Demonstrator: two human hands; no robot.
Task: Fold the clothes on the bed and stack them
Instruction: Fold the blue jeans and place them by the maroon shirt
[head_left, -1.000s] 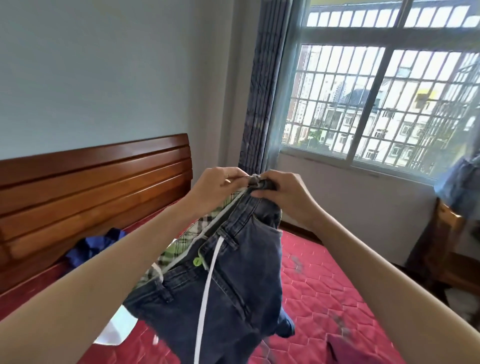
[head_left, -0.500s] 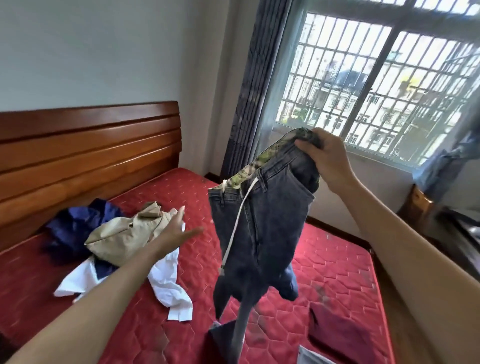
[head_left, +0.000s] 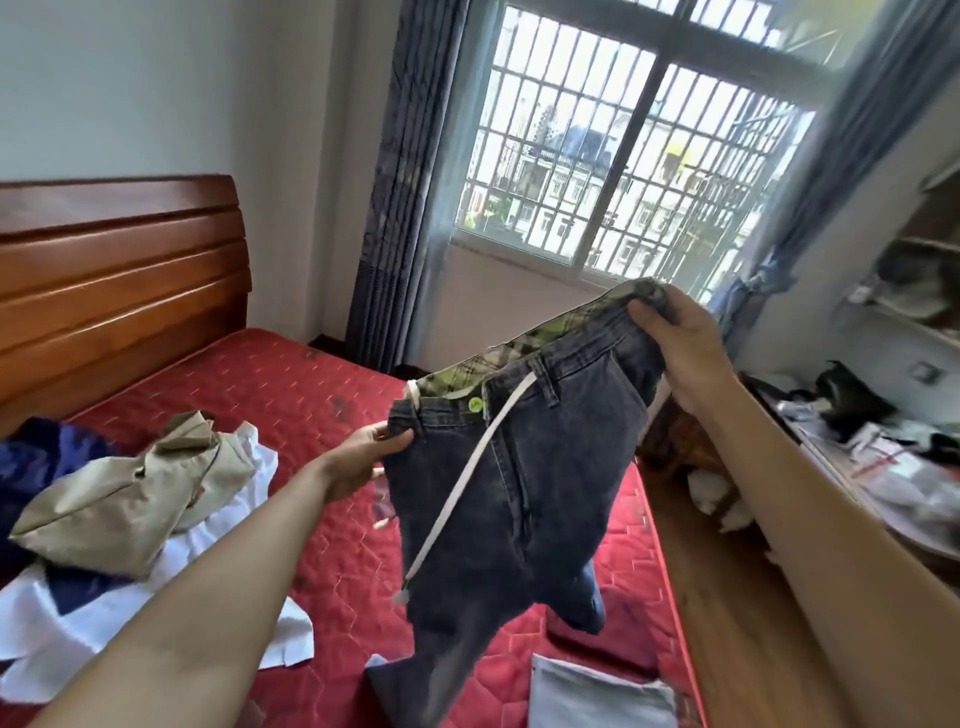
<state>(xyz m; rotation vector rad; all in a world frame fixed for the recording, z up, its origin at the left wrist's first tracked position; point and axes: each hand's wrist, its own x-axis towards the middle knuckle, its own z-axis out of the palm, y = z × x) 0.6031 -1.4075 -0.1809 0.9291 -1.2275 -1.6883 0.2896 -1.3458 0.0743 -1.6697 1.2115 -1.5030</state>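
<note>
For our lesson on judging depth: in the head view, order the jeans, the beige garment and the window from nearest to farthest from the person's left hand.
1. Jeans: gripped by the left hand at the waistband corner.
2. Beige garment: on the bed, to the hand's left.
3. Window: in the far wall, beyond the bed.

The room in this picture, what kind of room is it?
Most likely a bedroom in a home. There is a bed with a red quilted mattress and a wooden headboard, curtains beside a barred window, and loose clothes lying on the bed.
</note>
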